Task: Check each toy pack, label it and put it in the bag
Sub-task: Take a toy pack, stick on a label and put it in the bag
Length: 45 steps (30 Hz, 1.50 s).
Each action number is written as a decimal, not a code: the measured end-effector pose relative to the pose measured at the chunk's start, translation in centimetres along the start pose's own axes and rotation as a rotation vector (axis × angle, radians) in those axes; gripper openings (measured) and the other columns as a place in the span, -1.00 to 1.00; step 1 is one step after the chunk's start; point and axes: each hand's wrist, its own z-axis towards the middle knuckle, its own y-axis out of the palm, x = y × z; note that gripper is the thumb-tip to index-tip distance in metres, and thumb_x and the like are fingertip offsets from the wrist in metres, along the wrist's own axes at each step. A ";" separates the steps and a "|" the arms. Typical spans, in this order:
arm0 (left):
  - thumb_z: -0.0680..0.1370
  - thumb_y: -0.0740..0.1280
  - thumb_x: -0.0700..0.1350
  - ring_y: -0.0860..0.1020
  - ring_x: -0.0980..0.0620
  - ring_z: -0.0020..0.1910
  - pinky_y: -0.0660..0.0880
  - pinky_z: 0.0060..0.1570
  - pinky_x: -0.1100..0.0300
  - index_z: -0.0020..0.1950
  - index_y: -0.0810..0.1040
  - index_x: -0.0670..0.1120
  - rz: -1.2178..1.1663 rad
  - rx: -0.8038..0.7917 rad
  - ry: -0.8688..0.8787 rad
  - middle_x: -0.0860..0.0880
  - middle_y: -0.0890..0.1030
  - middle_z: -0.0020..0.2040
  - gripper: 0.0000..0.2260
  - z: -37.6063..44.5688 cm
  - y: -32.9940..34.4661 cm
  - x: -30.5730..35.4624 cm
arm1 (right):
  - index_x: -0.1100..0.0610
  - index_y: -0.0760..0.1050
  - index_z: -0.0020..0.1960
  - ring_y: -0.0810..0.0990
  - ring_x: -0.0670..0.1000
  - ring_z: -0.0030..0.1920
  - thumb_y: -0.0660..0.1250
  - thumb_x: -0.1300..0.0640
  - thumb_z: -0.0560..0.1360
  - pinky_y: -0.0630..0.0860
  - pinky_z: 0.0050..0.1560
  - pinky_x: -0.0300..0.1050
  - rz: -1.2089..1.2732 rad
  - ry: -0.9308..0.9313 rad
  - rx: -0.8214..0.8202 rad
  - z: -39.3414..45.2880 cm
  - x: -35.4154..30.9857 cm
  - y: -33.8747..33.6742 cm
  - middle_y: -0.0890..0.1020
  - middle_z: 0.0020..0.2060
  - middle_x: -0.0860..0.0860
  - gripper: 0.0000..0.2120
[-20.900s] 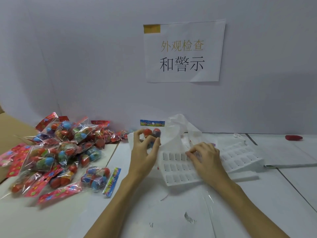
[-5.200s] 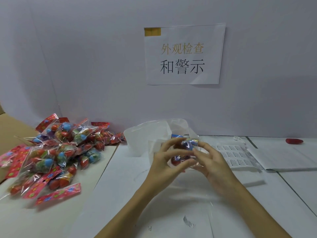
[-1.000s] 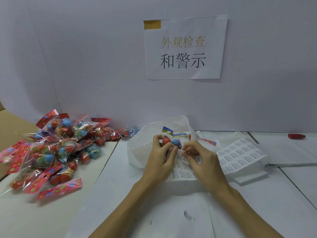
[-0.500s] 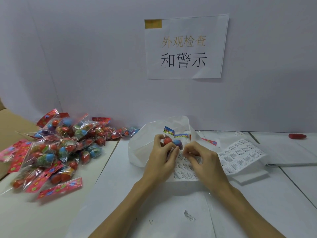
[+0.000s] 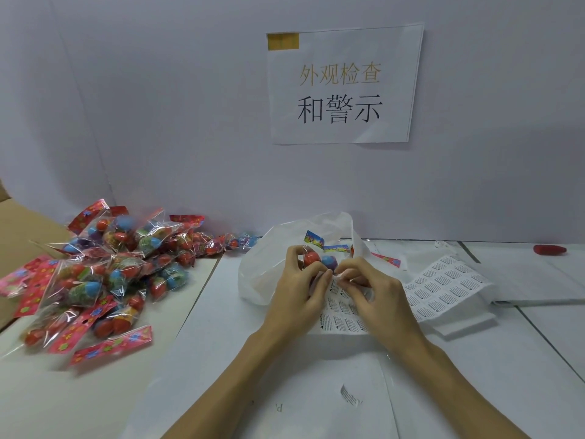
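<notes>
My left hand point(image 5: 297, 289) grips a clear toy pack point(image 5: 318, 260) with red and blue egg toys, just above the label sheet point(image 5: 443, 289). My right hand point(image 5: 373, 296) pinches a small white label at the pack's lower edge, fingertips against my left thumb. Behind both hands stands an open white plastic bag point(image 5: 262, 274) with colourful pack headers showing inside it. A heap of toy packs point(image 5: 104, 270) with red flowered headers lies to the left.
A brown cardboard sheet point(image 5: 19, 223) lies under the heap at far left. A red object point(image 5: 549, 249) rests by the wall at right. A printed paper sign point(image 5: 343, 83) hangs on the wall. A clear plastic sleeve point(image 5: 316, 400) covers the near table.
Over the last second my right hand has lifted from the label sheet with a label and brought it up to the pack in my left hand. The pack has barely moved.
</notes>
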 end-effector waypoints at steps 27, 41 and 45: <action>0.66 0.37 -0.11 0.49 0.17 0.19 0.51 0.16 0.20 0.00 0.62 -0.09 0.004 0.013 0.114 -0.03 0.34 0.30 -0.91 0.3 -0.7 0.2 | 0.05 0.64 -0.01 0.66 -0.16 -0.02 0.52 0.17 0.52 0.52 -0.03 -0.38 0.009 -0.021 0.055 0.1 -0.3 0.1 0.66 -0.10 -0.17 -0.90; 0.62 0.43 -0.18 0.54 0.08 0.17 0.51 0.02 0.24 -0.12 0.62 -0.02 -0.324 0.052 -0.092 -0.07 0.42 0.22 -0.87 0.5 -1.9 2.9 | 0.12 0.63 0.07 0.64 -0.10 -0.01 0.45 0.19 0.58 0.48 0.10 -0.36 -0.139 -0.259 0.162 0.1 -1.0 0.1 0.66 -0.05 -0.07 -0.92; 0.62 0.43 -0.19 0.54 0.07 0.17 0.52 -0.01 0.23 -0.11 0.62 0.00 -0.298 0.066 -0.037 -0.03 0.42 0.20 -0.86 0.5 -1.9 3.0 | 0.13 0.63 0.05 0.64 -0.07 -0.02 0.47 0.23 0.56 0.52 0.06 -0.28 -0.124 -0.252 0.166 0.1 -0.8 0.1 0.66 -0.06 -0.07 -0.91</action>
